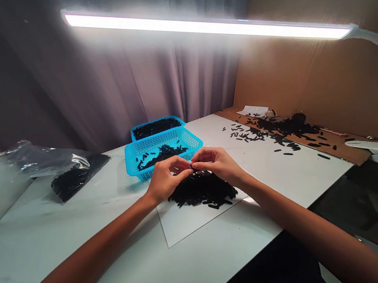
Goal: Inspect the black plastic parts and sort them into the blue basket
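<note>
My left hand (166,176) and my right hand (216,161) meet fingertip to fingertip above a pile of small black pieces (203,192). Both hands are closed in a pinch around one small black piece (191,166) held between them. The pile lies on a white sheet (184,224) on the white table (123,268). Just beyond my hands stands a blue plastic basket (162,153) with a few black pieces in it.
A second blue basket (155,126) stands behind the first one. A clear plastic bag of black pieces (67,174) lies at the left. More black pieces (277,131) are scattered on brown cardboard at the right. A long lit lamp (209,24) hangs overhead.
</note>
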Demonstrator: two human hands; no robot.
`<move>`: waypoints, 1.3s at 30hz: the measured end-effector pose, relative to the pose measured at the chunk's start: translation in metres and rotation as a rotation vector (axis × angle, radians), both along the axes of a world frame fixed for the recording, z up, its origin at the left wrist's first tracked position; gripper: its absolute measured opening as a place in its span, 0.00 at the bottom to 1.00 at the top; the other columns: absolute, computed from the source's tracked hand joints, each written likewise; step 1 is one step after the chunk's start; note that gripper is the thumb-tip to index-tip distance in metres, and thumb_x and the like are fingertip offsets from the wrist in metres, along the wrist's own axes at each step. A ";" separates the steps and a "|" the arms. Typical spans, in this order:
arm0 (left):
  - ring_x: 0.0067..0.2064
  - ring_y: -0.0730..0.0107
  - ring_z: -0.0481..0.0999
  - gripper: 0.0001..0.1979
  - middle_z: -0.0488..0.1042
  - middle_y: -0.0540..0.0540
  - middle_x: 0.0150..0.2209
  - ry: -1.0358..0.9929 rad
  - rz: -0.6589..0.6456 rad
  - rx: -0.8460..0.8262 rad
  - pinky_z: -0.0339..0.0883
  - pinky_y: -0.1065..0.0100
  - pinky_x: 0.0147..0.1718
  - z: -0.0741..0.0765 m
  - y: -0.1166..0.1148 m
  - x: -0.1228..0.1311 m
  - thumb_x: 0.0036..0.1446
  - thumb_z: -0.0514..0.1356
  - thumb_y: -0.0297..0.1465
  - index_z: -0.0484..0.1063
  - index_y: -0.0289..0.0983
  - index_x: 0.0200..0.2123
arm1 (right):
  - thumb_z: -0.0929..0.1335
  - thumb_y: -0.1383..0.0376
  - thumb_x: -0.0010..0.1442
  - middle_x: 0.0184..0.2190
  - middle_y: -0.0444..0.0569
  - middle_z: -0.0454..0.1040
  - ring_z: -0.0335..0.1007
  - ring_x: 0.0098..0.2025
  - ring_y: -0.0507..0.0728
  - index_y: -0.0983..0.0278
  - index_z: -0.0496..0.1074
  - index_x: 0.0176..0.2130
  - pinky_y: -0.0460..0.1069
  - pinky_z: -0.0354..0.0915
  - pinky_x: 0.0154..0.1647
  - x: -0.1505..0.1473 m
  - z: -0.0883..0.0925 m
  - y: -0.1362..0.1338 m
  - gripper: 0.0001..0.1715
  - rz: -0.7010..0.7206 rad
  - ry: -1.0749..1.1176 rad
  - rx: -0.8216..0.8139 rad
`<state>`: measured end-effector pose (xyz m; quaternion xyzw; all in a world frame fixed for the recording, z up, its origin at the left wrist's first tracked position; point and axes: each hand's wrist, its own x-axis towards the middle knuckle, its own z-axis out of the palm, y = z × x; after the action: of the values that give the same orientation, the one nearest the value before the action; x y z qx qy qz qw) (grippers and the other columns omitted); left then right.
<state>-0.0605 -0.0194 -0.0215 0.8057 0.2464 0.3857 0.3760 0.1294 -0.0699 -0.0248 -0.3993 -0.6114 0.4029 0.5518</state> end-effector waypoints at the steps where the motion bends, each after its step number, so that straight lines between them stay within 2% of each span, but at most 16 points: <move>1: 0.36 0.65 0.80 0.07 0.81 0.46 0.34 -0.007 0.005 -0.003 0.74 0.66 0.35 0.000 0.000 0.000 0.54 0.67 0.33 0.78 0.37 0.35 | 0.77 0.57 0.50 0.30 0.46 0.78 0.74 0.31 0.54 0.64 0.77 0.33 0.52 0.72 0.36 0.000 -0.001 0.000 0.14 0.007 0.004 -0.005; 5: 0.35 0.65 0.80 0.06 0.81 0.45 0.33 -0.032 0.034 -0.031 0.74 0.66 0.35 -0.001 0.001 0.001 0.54 0.66 0.33 0.78 0.36 0.34 | 0.77 0.59 0.50 0.33 0.47 0.79 0.76 0.34 0.55 0.63 0.77 0.35 0.52 0.72 0.39 0.001 -0.002 0.001 0.14 0.014 0.013 -0.023; 15: 0.37 0.64 0.80 0.09 0.80 0.45 0.33 -0.074 0.033 -0.131 0.74 0.65 0.36 -0.003 0.002 0.002 0.53 0.67 0.35 0.77 0.36 0.35 | 0.76 0.60 0.51 0.31 0.47 0.79 0.76 0.33 0.55 0.63 0.79 0.34 0.51 0.73 0.34 -0.002 -0.002 0.000 0.11 0.002 -0.006 -0.036; 22: 0.30 0.69 0.77 0.10 0.79 0.47 0.30 -0.135 0.033 -0.230 0.73 0.67 0.32 -0.006 0.003 0.005 0.51 0.68 0.36 0.76 0.35 0.33 | 0.76 0.61 0.51 0.30 0.46 0.79 0.75 0.32 0.54 0.63 0.79 0.35 0.50 0.71 0.34 -0.004 -0.002 -0.001 0.10 0.002 -0.011 -0.030; 25: 0.30 0.69 0.77 0.11 0.79 0.47 0.30 -0.148 0.026 -0.259 0.73 0.68 0.32 -0.005 0.003 0.006 0.51 0.68 0.36 0.76 0.35 0.33 | 0.75 0.61 0.52 0.29 0.46 0.78 0.74 0.32 0.54 0.63 0.79 0.34 0.49 0.70 0.33 -0.004 -0.001 -0.001 0.09 -0.006 -0.028 -0.025; 30: 0.32 0.68 0.78 0.13 0.80 0.46 0.30 -0.179 0.037 -0.289 0.73 0.67 0.33 -0.005 0.004 0.005 0.50 0.69 0.38 0.77 0.34 0.32 | 0.75 0.61 0.52 0.33 0.47 0.79 0.74 0.33 0.54 0.63 0.79 0.36 0.48 0.69 0.30 -0.003 0.001 -0.002 0.11 -0.012 -0.085 -0.040; 35: 0.33 0.67 0.79 0.13 0.80 0.45 0.30 -0.201 0.040 -0.304 0.73 0.67 0.33 -0.006 0.005 0.005 0.51 0.68 0.39 0.77 0.34 0.33 | 0.74 0.59 0.55 0.31 0.48 0.79 0.74 0.32 0.55 0.63 0.79 0.36 0.45 0.63 0.22 -0.002 0.001 -0.004 0.11 -0.076 -0.118 -0.040; 39: 0.33 0.67 0.78 0.13 0.79 0.46 0.30 -0.202 0.037 -0.290 0.72 0.68 0.32 -0.004 0.004 0.005 0.52 0.68 0.39 0.77 0.34 0.33 | 0.74 0.59 0.54 0.30 0.48 0.79 0.72 0.30 0.55 0.63 0.79 0.34 0.45 0.61 0.21 -0.002 0.002 -0.004 0.10 -0.143 -0.104 -0.003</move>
<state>-0.0559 -0.0154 -0.0254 0.6955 0.2750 0.4321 0.5040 0.1272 -0.0743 -0.0231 -0.4633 -0.6084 0.3421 0.5461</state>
